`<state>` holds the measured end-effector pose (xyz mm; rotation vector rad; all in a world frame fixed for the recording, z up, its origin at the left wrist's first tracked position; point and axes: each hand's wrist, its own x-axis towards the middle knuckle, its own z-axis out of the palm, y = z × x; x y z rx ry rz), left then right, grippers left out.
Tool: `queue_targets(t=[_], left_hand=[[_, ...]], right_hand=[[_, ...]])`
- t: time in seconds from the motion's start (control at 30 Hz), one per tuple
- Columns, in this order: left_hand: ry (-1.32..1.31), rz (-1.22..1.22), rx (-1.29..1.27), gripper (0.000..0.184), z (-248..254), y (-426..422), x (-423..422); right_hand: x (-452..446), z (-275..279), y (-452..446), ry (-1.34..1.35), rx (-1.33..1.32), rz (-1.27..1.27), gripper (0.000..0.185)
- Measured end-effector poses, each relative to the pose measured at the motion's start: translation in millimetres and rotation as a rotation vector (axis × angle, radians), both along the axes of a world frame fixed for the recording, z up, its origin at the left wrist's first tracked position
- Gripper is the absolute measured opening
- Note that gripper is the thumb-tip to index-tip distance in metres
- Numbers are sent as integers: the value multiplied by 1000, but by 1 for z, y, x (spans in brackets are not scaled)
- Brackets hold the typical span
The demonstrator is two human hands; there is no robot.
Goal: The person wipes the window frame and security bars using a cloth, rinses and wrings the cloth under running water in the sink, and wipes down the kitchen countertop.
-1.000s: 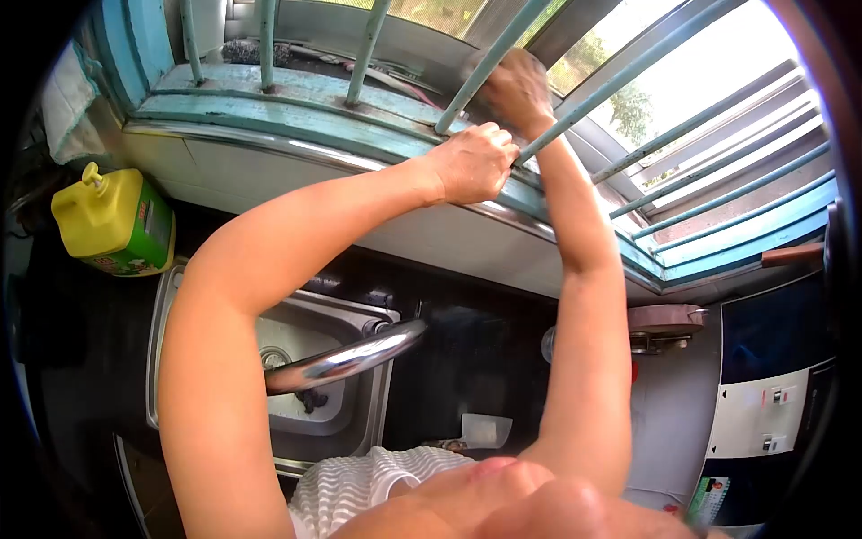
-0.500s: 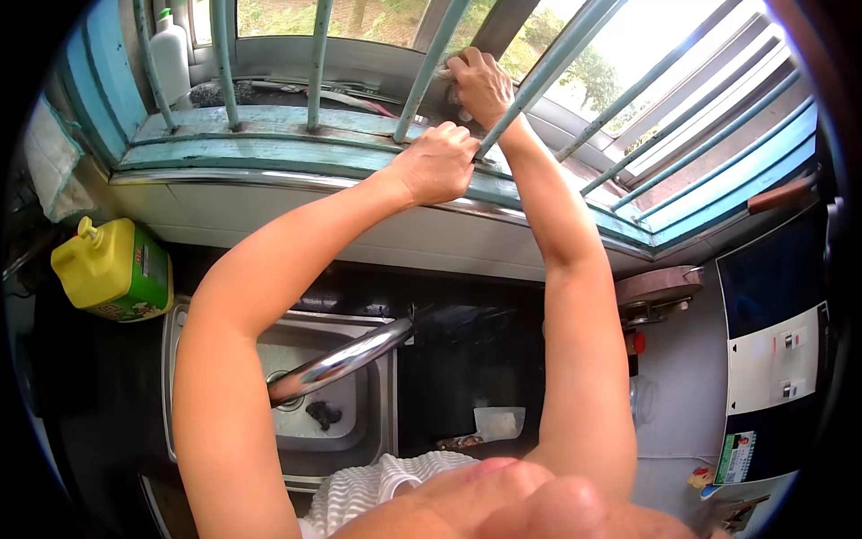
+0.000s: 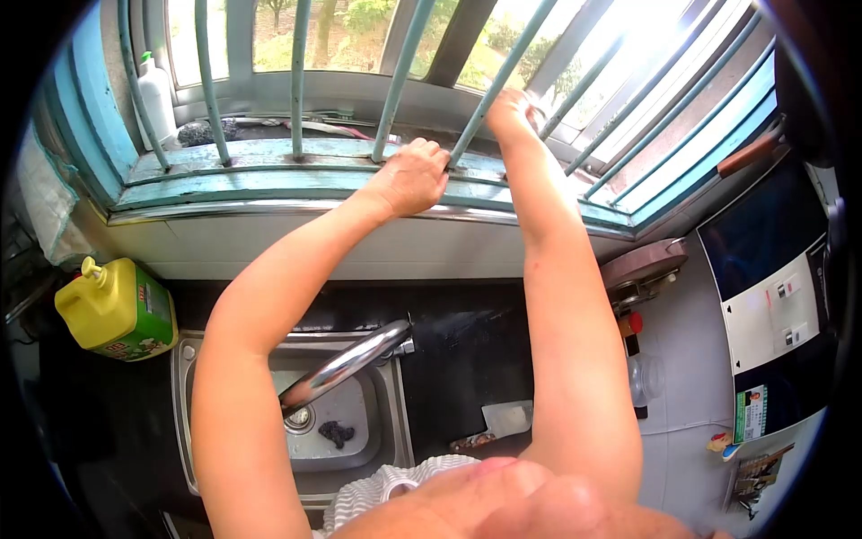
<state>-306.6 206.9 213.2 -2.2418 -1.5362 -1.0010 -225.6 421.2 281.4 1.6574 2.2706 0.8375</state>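
Observation:
My left hand (image 3: 411,177) rests on the blue painted window ledge (image 3: 269,187), its fingers curled over the edge between two metal bars (image 3: 401,81). My right hand (image 3: 512,110) reaches through the bars toward the sliding window's metal frame (image 3: 449,40). Its fingers are bent and partly hidden; something pale shows beside them, too blurred to name. Below my arms, a chrome faucet (image 3: 346,366) arches over a steel sink (image 3: 400,431) with a dark scrubber (image 3: 337,433) lying in it.
A yellow pump jug (image 3: 112,310) stands left of the sink. Behind the bars are a white bottle (image 3: 156,99) and a dark scouring pad (image 3: 205,132). A small plastic packet (image 3: 507,419) lies on the black counter (image 3: 467,359). At right are a round brownish lid (image 3: 642,262) and a clear jar (image 3: 644,379).
My right hand has moved right, along the window behind the bars. My left hand stays on the ledge. The view has tilted up slightly.

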Motion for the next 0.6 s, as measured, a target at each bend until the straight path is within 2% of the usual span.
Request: queue_targets(t=[0.07, 0.1, 0.13, 0.2, 0.27, 0.33, 0.4, 0.47, 0.5, 0.53, 0.6], left_hand=[[-2, 15, -35, 21, 3, -2, 1], [-13, 14, -26, 21, 5, -2, 1], [-40, 13, -38, 21, 4, -3, 2], [-56, 5, -65, 20, 7, -4, 2], [-53, 18, -77, 21, 6, -4, 2], [-68, 12, -73, 24, 7, -5, 3], [-61, 2, -83, 24, 9, -5, 3], [-20, 7, 8, 20, 5, 0, 4], [-23, 11, 0, 22, 6, -1, 4], [-25, 14, -10, 23, 6, -2, 5], [-25, 20, -16, 24, 7, -2, 6]], right_hand=[[17, 14, -26, 52, -62, -86, 28], [13, 17, -37, 188, -61, 17, 27], [11, 19, -47, -5, -48, 299, 27], [10, 36, -81, 267, -43, 425, 23], [19, 27, -82, 549, -1, 638, 17], [47, 27, -118, 667, 70, 893, 17], [87, 24, -149, 899, 152, 1009, 19], [141, 18, -148, 1031, 104, 1029, 24], [169, 13, -146, 1337, -77, 870, 26], [200, 13, -137, 1504, -176, 829, 26], [234, 16, -125, 2108, -380, 736, 28]])
